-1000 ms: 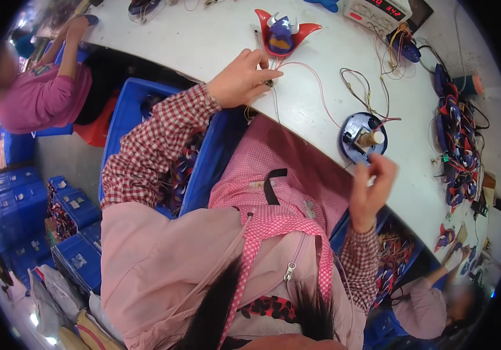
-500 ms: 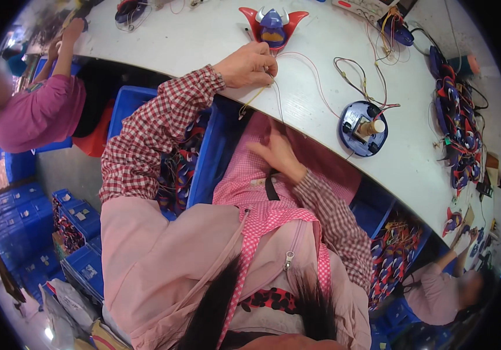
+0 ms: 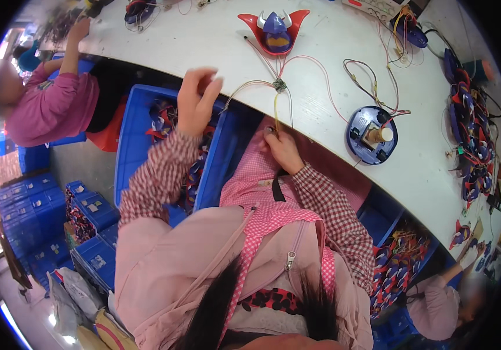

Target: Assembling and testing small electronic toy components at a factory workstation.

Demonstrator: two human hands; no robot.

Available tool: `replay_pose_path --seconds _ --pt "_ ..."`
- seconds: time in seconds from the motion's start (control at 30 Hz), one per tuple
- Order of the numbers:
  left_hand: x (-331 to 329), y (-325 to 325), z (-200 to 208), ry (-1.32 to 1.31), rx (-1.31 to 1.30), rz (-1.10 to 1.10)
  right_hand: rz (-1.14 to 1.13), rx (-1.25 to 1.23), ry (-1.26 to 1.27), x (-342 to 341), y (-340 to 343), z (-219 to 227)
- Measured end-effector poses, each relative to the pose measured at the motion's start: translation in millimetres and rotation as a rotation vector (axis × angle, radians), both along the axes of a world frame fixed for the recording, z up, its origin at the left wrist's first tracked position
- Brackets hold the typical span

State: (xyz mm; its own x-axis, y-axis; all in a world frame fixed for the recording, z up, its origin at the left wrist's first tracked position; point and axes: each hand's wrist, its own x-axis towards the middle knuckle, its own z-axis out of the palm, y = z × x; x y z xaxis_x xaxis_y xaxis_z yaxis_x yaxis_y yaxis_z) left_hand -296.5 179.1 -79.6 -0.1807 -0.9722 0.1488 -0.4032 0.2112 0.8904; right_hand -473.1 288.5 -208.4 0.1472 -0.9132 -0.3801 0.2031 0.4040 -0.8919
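My left hand (image 3: 197,104) is lifted over the blue bin's edge beside the table, fingers apart with nothing in them. At the table's front edge my right hand (image 3: 285,151) is closed, pinching the end of a yellow wire (image 3: 277,106). That wire leads up to a small green circuit board (image 3: 279,86) lying near the edge. Thin wires link the board to a purple toy head (image 3: 277,36) with silver horns and a flared red collar, standing behind it. On the right lies a round dark-blue toy part (image 3: 369,135) with a pale cylinder, joined by a red wire.
A blue bin (image 3: 135,146) holding several toy parts stands below the table (image 3: 320,35) on my left. More parts fill another bin (image 3: 402,256) at right. A row of wired toy parts (image 3: 473,140) lines the table's right side. Co-workers sit at far left and lower right.
My left hand has let go of the circuit board and wires and moved left, off the table. My right hand has risen to the table edge and closed on the wire.
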Motion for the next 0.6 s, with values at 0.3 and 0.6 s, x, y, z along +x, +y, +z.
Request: replay_pose_path --seconds 0.3,0.6 --pt "3.3 59.8 -54.0 -0.284 -0.247 0.078 0.006 0.091 -0.184 -12.3 26.5 54.2" --pt "-14.1 82.8 -13.2 0.482 0.735 -0.046 0.026 0.017 -0.124 -29.2 38.2 108.8"
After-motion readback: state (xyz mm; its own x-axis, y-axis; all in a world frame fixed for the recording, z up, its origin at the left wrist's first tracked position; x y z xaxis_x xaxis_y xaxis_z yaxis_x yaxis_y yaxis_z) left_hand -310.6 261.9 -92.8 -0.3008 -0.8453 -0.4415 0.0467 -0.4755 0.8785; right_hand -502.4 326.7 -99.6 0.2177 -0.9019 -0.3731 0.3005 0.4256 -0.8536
